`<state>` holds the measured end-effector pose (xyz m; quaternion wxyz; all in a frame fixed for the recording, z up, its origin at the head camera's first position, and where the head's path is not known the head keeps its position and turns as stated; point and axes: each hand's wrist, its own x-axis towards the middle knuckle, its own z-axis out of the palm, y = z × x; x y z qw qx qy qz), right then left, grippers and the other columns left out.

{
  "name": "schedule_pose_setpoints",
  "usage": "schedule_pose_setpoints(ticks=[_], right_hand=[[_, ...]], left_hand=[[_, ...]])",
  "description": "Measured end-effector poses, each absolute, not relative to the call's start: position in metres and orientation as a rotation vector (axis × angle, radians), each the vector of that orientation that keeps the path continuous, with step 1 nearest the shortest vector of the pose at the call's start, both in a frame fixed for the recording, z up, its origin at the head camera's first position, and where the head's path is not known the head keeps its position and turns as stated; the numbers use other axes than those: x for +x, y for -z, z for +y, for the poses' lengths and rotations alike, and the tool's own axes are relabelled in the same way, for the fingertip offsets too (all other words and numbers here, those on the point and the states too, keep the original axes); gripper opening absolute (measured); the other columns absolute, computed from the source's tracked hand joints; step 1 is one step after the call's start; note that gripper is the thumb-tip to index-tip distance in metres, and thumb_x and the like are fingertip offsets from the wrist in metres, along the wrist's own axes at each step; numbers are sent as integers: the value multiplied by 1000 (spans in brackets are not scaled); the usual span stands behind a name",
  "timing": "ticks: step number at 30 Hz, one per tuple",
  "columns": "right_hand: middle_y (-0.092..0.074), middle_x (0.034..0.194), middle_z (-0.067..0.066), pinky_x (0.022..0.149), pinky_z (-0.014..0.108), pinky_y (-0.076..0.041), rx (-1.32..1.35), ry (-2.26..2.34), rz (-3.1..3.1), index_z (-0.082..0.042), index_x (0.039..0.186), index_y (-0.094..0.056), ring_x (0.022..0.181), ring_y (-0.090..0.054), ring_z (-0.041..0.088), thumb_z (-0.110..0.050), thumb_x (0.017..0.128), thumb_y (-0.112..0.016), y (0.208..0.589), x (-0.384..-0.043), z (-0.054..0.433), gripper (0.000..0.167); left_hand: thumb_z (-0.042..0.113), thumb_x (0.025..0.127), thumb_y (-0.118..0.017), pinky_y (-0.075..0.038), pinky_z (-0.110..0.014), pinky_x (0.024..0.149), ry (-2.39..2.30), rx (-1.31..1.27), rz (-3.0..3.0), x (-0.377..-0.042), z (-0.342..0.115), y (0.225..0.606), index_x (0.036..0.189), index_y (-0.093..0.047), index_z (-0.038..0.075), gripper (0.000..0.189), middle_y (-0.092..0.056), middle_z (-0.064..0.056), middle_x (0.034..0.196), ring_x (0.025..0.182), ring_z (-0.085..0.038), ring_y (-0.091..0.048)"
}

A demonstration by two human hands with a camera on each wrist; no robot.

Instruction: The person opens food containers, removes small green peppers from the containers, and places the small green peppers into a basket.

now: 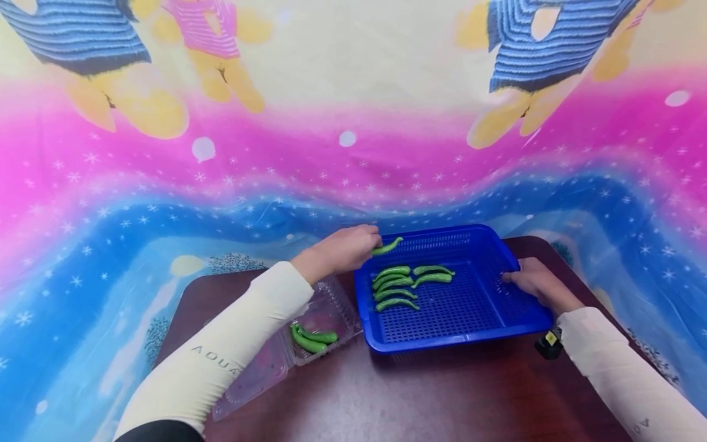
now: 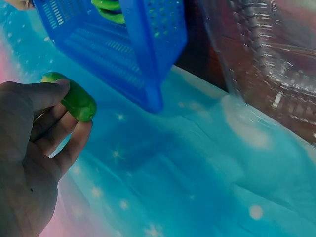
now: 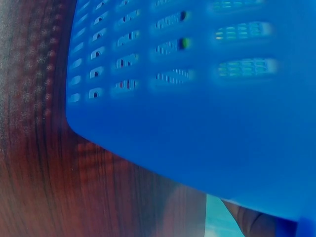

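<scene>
My left hand (image 1: 349,247) pinches a green chili pepper (image 1: 388,247) over the far left corner of a blue plastic basket (image 1: 480,334). In the left wrist view, thumb and fingers hold that pepper (image 2: 78,101) beside the basket's wall. Several green peppers (image 1: 394,293) lie in the basket's left half, roughly in two columns. My right hand (image 1: 538,283) grips the basket's right rim. In the right wrist view the basket's outer wall (image 3: 163,128) fills most of the picture and hides nearly all of that hand.
Left of the basket, an open clear plastic clamshell box (image 1: 342,310) holds two green peppers (image 1: 312,339). Both stand on a dark brown wooden table (image 1: 420,393). A printed cloth (image 1: 331,153) hangs behind the table. A small black device (image 1: 548,344) sits at the right wrist.
</scene>
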<state>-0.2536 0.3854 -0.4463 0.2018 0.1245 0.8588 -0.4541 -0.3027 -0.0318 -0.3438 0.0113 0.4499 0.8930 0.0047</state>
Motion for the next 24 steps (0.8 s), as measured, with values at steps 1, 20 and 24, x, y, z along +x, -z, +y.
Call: schedule_pose_setpoints(ticks=[1, 20, 24], right_hand=[[-72, 98, 18, 72, 46, -64, 348, 1271, 2397, 11, 136, -39, 79, -77, 29, -19, 107, -48, 447, -253, 386, 42], [-73, 96, 18, 72, 45, -64, 321, 1258, 2409, 12, 134, -42, 78, -77, 28, -19, 107, -48, 448, -254, 386, 42], [-73, 97, 18, 72, 45, -64, 323, 1248, 2417, 13, 134, -42, 78, -77, 27, -19, 107, -48, 448, -255, 386, 42]], left_hand=[[6, 103, -56, -57, -29, 95, 1, 1404, 2774, -304, -27, 345, 124, -70, 4, 25, -65, -6, 112, 106, -20, -65], [8, 104, -59, -54, -28, 93, 55, 1416, 2682, -326, 57, 369, 120, -69, 11, 20, -67, -3, 123, 112, -15, -65], [7, 104, -59, -51, -24, 83, 69, 1389, 2632, -324, 74, 380, 116, -69, 13, 18, -67, 0, 115, 96, -10, -60]])
